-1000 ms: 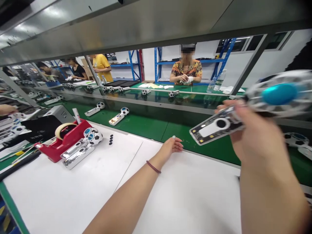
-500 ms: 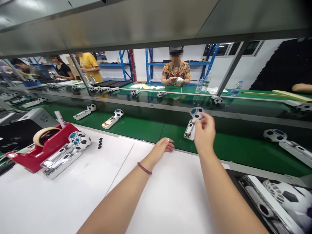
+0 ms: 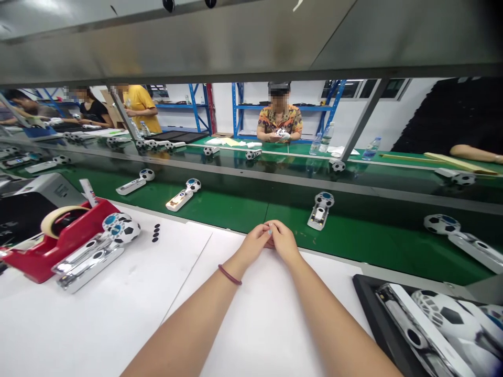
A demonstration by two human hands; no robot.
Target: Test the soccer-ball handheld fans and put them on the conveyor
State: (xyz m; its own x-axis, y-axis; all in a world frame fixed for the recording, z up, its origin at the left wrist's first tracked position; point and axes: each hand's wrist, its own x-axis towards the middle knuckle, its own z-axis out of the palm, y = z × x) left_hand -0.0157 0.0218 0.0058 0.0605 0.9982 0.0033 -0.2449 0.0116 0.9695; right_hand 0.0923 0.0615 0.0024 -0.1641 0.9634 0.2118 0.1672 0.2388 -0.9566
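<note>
My left hand (image 3: 253, 243), with a dark red band round its wrist, rests at the far edge of the white work surface (image 3: 259, 314). Its fingers meet those of my right hand (image 3: 285, 241), both hands curled together with no object showing in them. Some fingertips are hidden where the hands overlap. Just beyond, on the green conveyor belt (image 3: 236, 212), lies a white device with a football-patterned round head and an open handle (image 3: 320, 212). To its left lies a similar football-headed device (image 3: 184, 195), another one (image 3: 137, 181) farther left.
At left stand a red tape dispenser (image 3: 74, 246), two football-headed devices (image 3: 92, 259) and several black dots (image 3: 156, 233). A black tray (image 3: 363, 293) with more devices sits at right. Opposite, a person (image 3: 279, 120) handles a device. A metal shelf (image 3: 236, 47) hangs overhead.
My right hand has let go of the football-headed device on the belt and come back to meet my left hand. That device now lies slightly nearer and to the right.
</note>
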